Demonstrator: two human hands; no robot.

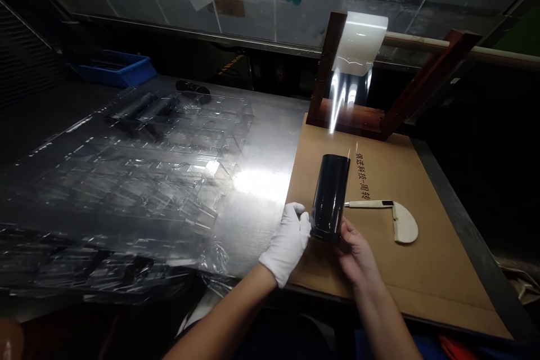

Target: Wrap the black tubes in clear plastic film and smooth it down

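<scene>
A glossy black part [332,194], long with rounded sides, is held tilted above the brown cardboard sheet [426,270]. My left hand [289,239], in a white glove, has its fingers closed at the part's lower left edge. My bare right hand [354,250] grips the lower right corner, its thumb on the near side and its other fingers partly hidden. Just right of the part lies a cream-coloured tool [405,224] with a rounded end and a slim handle. A clear film strip seems to hang down behind the part from the roll.
A film roll [363,39] hangs on a dark red wooden stand [388,124] at the back. Clear plastic trays [169,163], with several black parts at their far end, cover the metal table's left side. A blue bin [122,70] stands at the far left.
</scene>
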